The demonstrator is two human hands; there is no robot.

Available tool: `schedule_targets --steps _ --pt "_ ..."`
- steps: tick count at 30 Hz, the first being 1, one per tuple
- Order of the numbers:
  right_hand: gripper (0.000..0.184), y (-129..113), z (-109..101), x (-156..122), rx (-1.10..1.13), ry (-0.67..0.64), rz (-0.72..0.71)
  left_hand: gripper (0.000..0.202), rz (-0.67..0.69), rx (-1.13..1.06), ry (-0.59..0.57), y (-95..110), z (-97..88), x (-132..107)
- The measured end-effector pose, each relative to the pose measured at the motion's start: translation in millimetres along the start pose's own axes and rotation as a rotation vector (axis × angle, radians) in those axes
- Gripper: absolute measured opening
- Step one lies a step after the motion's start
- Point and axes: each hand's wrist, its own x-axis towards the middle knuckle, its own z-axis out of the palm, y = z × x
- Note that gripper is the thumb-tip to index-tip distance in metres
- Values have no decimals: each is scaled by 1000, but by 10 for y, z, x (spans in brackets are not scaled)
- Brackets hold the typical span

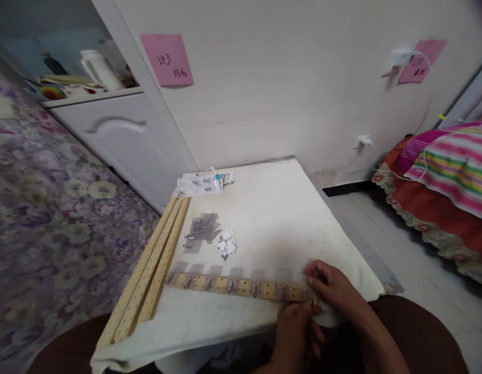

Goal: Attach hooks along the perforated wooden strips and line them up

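A wooden strip [241, 285] lies across the near edge of the bench [287, 208]. At its right end, the right hand [332, 288] has its grip pinched closed on a hook [311, 297]. The left hand [299, 330] meets that end from below, and I cannot tell how its grip stands. Spare strips [155, 259] lie to the left.

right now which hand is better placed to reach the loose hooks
Left, probably: the left hand lies nearer the loose hooks, and the right hand rests on the end of the wooden strip.
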Motion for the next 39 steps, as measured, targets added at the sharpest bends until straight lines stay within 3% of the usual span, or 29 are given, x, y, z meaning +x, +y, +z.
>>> schedule_targets --steps 15,39 --pt "25 49 -14 -10 56 -48 52 59 2 9 -6 -29 -10 24" --pt "23 81 14 10 71 -59 24 54 49 10 6 -60 -23 32"
